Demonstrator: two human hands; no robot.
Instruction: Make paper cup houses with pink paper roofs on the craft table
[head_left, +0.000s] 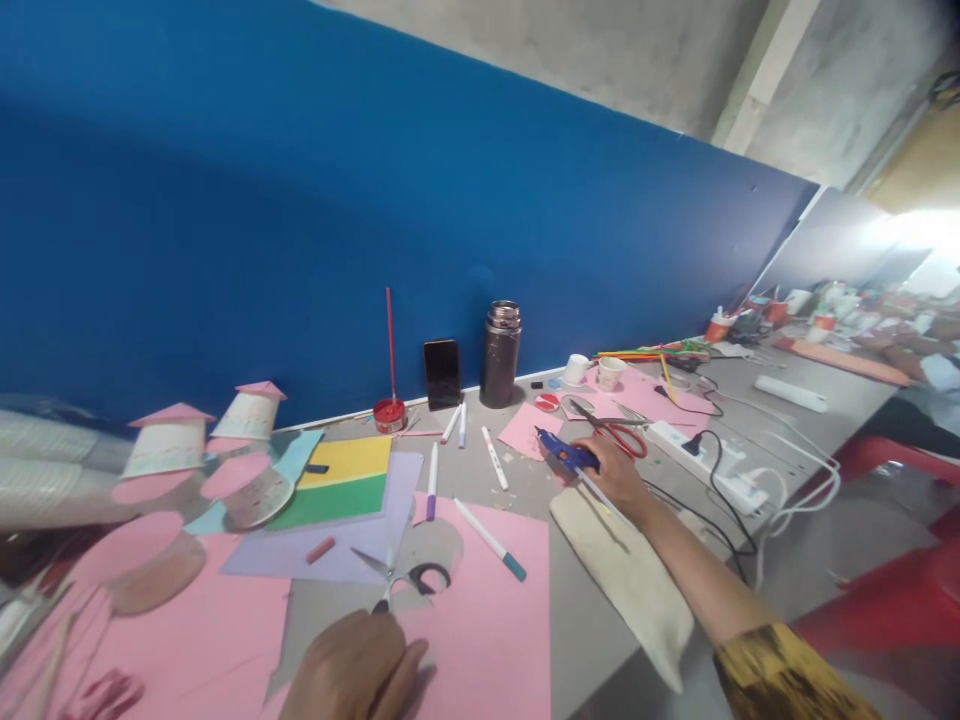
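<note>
My right hand [616, 478] is wrapped round a blue hot glue gun [571, 456], with a white glue stick sticking out behind it. The gun's nozzle lies over a small pink paper piece [529, 430]. Under that wrist is a cream cloth pouch [626, 570]. My left hand [352, 665] is curled, knuckles up, low in the view; whatever its fingers hold, if anything, is hidden. Just beyond it, open scissors [389, 574] rest on lilac and pink paper, one handle loop partly hidden by the hand. A pink sheet [502, 620] with a round cut-out lies beside it.
Paper cups with pink tops [169, 445] stand at left. A dark flask [500, 355] and a phone [442, 373] stand by the blue partition. Markers [491, 540] lie mid-table. Red-handled scissors [622, 438] and a power strip [705, 465] with trailing cords are at right.
</note>
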